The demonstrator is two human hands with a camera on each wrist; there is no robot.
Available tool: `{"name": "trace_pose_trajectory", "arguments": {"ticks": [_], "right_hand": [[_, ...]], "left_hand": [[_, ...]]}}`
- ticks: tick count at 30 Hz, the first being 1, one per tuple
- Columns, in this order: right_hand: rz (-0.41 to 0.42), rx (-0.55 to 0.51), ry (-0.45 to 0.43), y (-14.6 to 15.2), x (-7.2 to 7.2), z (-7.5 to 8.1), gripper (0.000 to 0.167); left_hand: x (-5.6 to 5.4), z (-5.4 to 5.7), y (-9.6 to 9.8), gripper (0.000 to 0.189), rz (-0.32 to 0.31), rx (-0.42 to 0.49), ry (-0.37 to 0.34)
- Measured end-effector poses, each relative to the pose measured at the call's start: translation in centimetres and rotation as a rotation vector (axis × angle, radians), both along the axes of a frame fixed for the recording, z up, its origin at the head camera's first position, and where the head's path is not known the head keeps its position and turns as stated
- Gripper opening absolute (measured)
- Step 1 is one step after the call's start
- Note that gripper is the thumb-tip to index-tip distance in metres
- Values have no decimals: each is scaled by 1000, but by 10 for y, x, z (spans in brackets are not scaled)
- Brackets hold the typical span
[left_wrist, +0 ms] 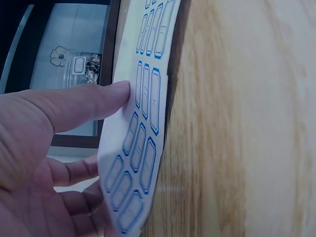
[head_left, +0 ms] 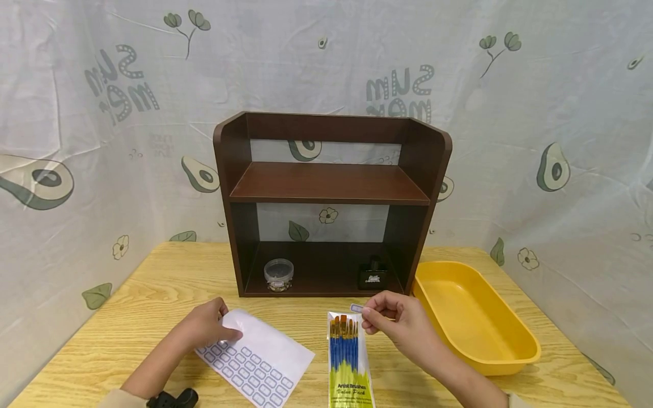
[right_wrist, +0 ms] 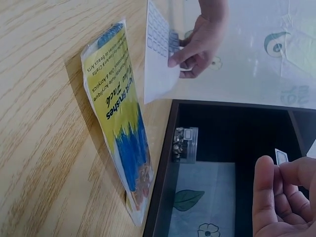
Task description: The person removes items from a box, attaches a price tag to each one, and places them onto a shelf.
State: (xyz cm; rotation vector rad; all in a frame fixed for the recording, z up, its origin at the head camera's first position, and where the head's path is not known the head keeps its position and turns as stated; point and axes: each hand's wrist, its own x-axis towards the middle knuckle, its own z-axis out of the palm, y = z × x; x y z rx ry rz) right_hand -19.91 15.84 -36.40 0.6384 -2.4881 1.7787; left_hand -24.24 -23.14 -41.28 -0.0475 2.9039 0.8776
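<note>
My left hand (head_left: pixel 206 326) grips the upper left edge of a white sheet of blue-bordered label stickers (head_left: pixel 255 362), thumb on its face; the left wrist view shows the sheet (left_wrist: pixel 143 108) bending a little. Between thumb and finger of my right hand (head_left: pixel 400 323) is one small blue-bordered label sticker (head_left: pixel 356 308), also visible in the right wrist view (right_wrist: pixel 281 157). This hand hovers at the top of a clear pack of paintbrushes (head_left: pixel 344 351) with blue handles and a yellow "Artist Brushes Value Pack" print. The pack lies on the table between both hands.
A dark brown two-tier shelf (head_left: pixel 329 184) stands at the back. On its lower board are a clear round jar (head_left: pixel 279 275) with a label and a dark bottle (head_left: pixel 373 276) with a label. A yellow tray (head_left: pixel 474 317) sits right; a black object (head_left: pixel 173 399) is by the left wrist.
</note>
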Motion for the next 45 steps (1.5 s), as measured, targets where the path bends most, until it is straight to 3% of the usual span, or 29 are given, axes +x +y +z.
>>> {"name": "trace_pose_trajectory", "arguments": {"ticks": [11,14,17,23,29,34,38,45], "right_hand": [[18,0,-103,3,-3,2,21],[44,-7,-131,4,-5,0,23],[68,-7,-170,4,-7,-2,23],[98,21,-299,2,-12,-9,23],[141,54,-375,-1,-21,-18,22],[161,80,-440,-4,-28,-27,18],[161,99,-503,-8,-32,-33,15],[153,120,-560,-9,-35,-38,15]], "left_hand": [[3,4,3,58,1,-153,50],[4,8,9,59,18,-205,102],[4,11,18,54,23,-198,166],[8,17,46,34,-41,52,170],[14,16,77,20,-176,231,170],[14,14,101,17,-262,410,67],[14,12,117,18,-257,529,-23],[16,3,137,20,-241,555,-95]]}}
